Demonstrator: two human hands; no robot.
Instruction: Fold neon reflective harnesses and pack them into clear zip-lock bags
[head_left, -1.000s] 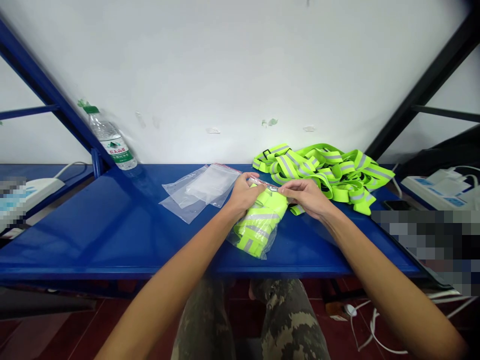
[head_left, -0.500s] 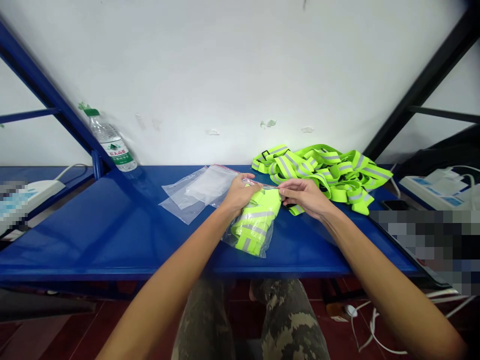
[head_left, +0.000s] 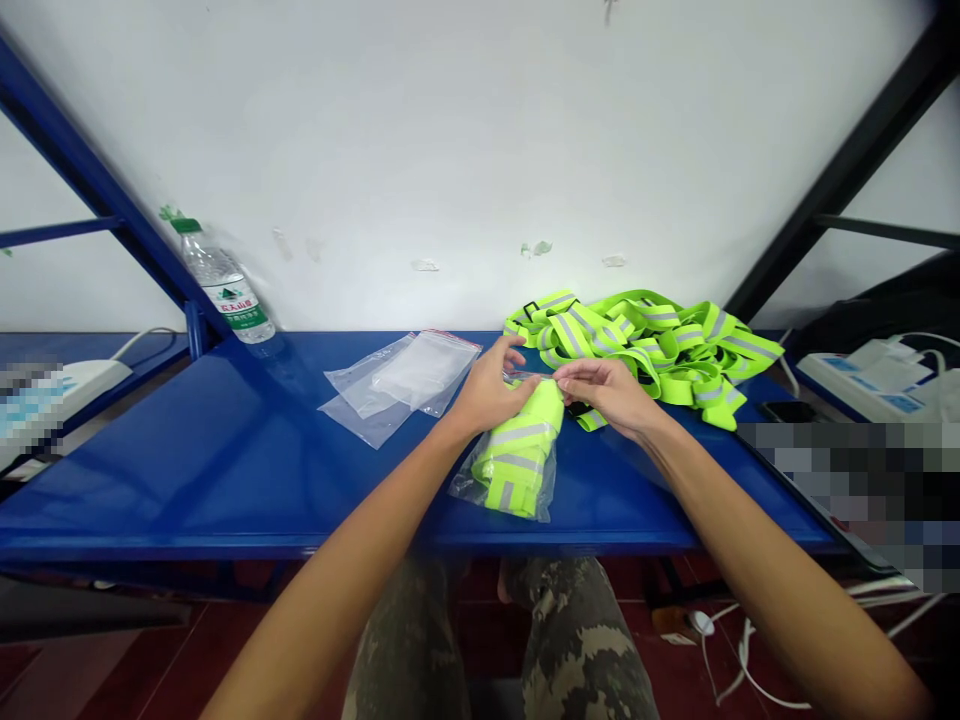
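The right hand's (head_left: 600, 392) grip pinches the top corner of the filled bag (head_left: 471, 480); the left hand's (head_left: 491, 390) stands parted, thumb against its mouth. The bag, apparently resting on the worktop (head_left: 300, 490), should feel light, soft, slippery, best held by the top edge. Inside: folded striped webbing (head_left: 519, 465). Left of it: flat clear bags (head_left: 409, 375); beyond, rightward: loose straps (head_left: 645, 340).

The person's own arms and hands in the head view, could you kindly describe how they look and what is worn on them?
The left hand and right hand wear no glove, and no ring, watch or bracelet shows. The left forearm and right forearm taper toward the wrists, with no sleeve or marking visible.
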